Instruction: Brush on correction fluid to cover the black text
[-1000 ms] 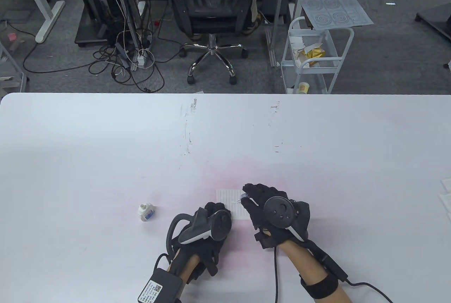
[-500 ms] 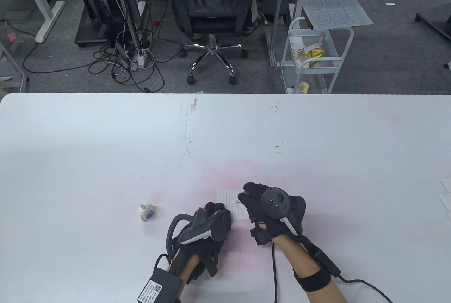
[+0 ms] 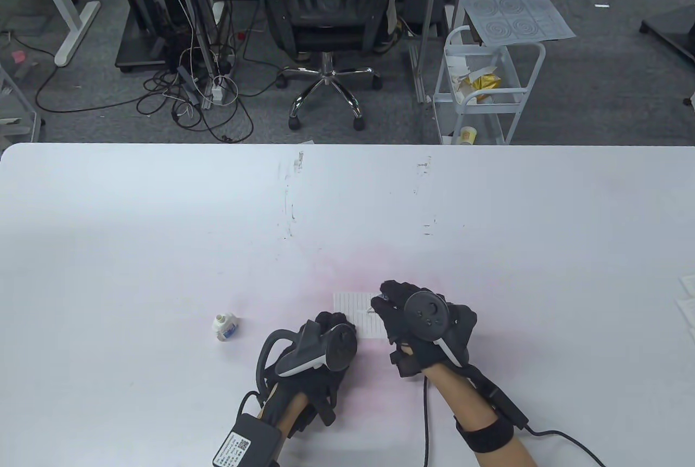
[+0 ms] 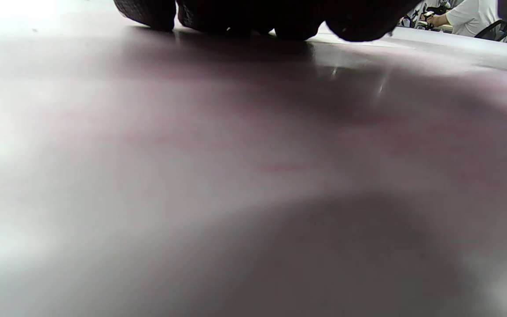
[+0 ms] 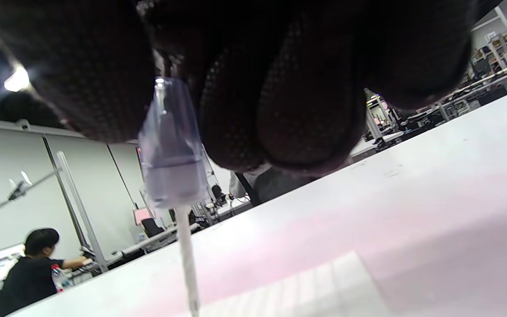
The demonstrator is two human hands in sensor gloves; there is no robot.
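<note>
A small lined paper (image 3: 355,312) lies on the white table (image 3: 163,228) near the front. My right hand (image 3: 396,307) pinches the clear cap of the correction-fluid brush (image 5: 172,145); its white stem (image 5: 187,259) points down at the paper (image 5: 324,286). The tip's contact is out of frame. My left hand (image 3: 331,326) rests on the paper's lower left corner, and its fingertips (image 4: 253,17) press on the table. The open correction-fluid bottle (image 3: 224,326) lies to the left of my left hand. The black text is hidden or too small to see.
White sheets (image 3: 685,298) lie at the table's right edge. Behind the table stand an office chair (image 3: 326,16) and a white cart (image 3: 486,81). Scuff marks (image 3: 290,190) run across the table's middle.
My right hand has shifted slightly right and back over the paper with the brush, after moving left half a second before. My left hand and the bottle have not moved.
</note>
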